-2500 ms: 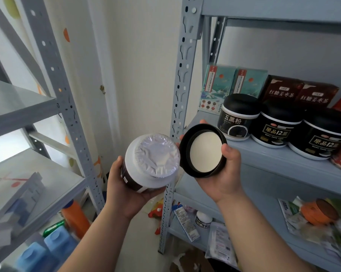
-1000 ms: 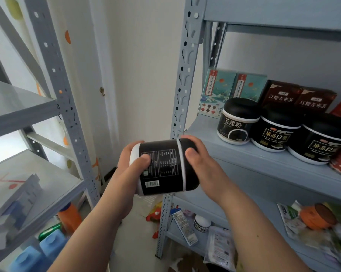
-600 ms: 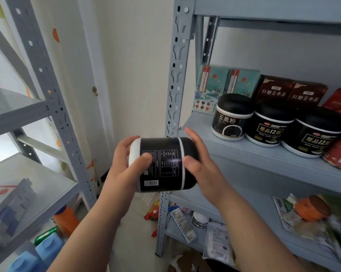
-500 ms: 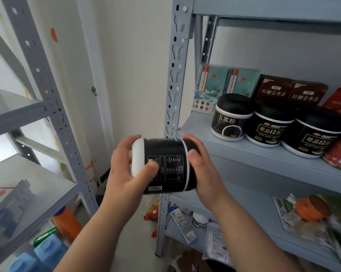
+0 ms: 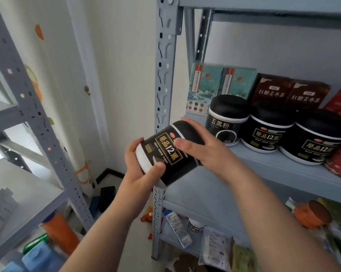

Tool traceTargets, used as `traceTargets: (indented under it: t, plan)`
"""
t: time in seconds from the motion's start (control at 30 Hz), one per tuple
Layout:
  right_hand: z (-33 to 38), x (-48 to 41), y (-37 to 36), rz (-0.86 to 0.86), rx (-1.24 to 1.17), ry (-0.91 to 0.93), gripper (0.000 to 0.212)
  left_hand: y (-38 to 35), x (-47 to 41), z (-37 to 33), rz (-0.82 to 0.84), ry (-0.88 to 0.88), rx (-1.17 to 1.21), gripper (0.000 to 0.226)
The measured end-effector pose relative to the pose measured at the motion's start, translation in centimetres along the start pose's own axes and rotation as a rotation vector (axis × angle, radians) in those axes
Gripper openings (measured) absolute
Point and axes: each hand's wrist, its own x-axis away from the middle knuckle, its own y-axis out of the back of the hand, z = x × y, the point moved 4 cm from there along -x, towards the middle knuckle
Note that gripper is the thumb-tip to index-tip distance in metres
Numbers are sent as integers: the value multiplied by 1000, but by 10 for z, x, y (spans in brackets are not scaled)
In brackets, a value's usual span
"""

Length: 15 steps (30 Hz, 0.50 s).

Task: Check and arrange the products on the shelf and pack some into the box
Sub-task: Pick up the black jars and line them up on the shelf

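Note:
A black jar point(image 5: 166, 154) with a white base, a black lid and a gold label lies tilted on its side in front of the grey shelf post point(image 5: 162, 91). My left hand point(image 5: 141, 169) grips its white base end from below. My right hand point(image 5: 203, 148) grips the lid end, thumb across the label. Three similar black jars point(image 5: 268, 132) stand in a row on the shelf board point(image 5: 264, 165) to the right. No box for packing is in view.
Behind the jars stand teal cartons point(image 5: 220, 83) and dark red packets point(image 5: 289, 91). A lower shelf holds an orange tub point(image 5: 311, 214), a small jar and packets. A second rack point(image 5: 34, 114) stands at left with blue and orange bottles point(image 5: 55, 232) beneath.
The open jar got its lid back. Since then both hands have turned the jar, so the gold front label faces me instead of the back print, and it has moved up toward the shelf.

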Motion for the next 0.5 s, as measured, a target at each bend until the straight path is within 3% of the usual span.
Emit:
traceTargets:
  t: [0.13, 0.23, 0.4, 0.5]
  plan:
    - [29, -22, 24, 23, 164, 92, 66, -10, -21, -4, -7, -111, -175, 86]
    - [54, -41, 36, -48, 459, 256, 78, -11, -40, -7, -52, -127, -360, 79]
    - [68, -77, 47, 11, 773, 333, 82, -14, -63, -12, 15, -166, -1139, 94]
    - [67, -92, 51, 53, 936, 346, 78, -14, -73, -7, 55, -183, -1337, 95]
